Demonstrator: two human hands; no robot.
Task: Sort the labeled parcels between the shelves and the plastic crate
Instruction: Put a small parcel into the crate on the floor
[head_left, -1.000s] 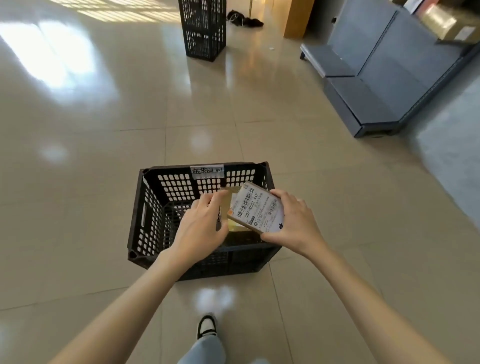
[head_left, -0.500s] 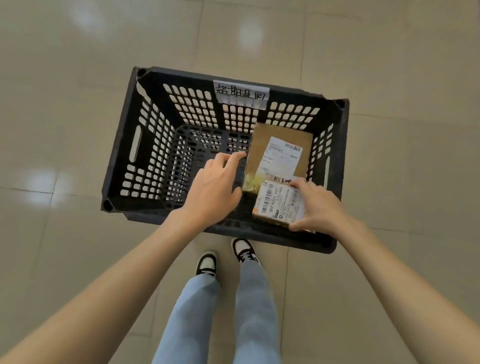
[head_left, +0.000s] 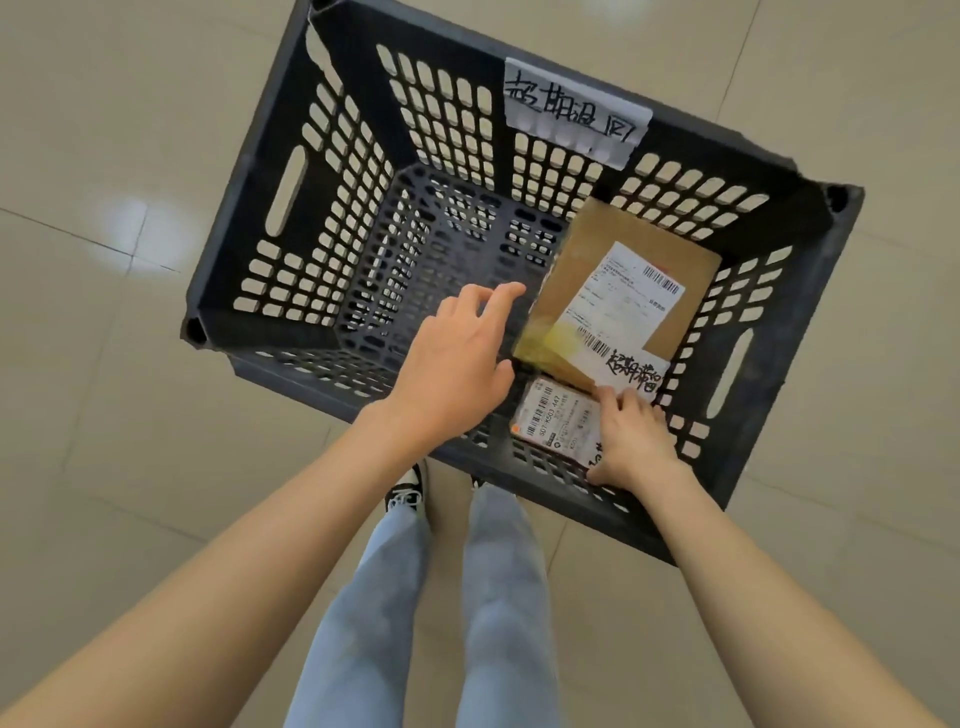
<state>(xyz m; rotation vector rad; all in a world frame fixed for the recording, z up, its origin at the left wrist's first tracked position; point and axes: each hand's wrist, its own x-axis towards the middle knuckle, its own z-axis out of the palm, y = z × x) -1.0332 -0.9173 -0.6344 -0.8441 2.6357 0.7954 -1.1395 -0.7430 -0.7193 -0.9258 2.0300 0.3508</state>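
A black slotted plastic crate (head_left: 808, 249) stands on the floor right under me, with a handwritten white label (head_left: 576, 111) on its far wall. Inside at the right lies a large brown parcel (head_left: 618, 291) with a printed label and a handwritten slip. My right hand (head_left: 634, 441) holds a small parcel (head_left: 556, 421) with a barcode label by its right end, low in the crate's near right corner, just below the large parcel. My left hand (head_left: 457, 364) hovers over the crate's middle, fingers relaxed, holding nothing.
The left half of the crate floor (head_left: 415, 244) holds no parcels. Beige glossy floor tiles (head_left: 130, 467) surround the crate. My legs in light jeans (head_left: 493, 597) and a dark shoe (head_left: 408, 493) stand against the crate's near wall.
I have come up to the crate and leaned over it. My right hand has lowered the small parcel from above the rim into the near right corner. My left hand let go of it.
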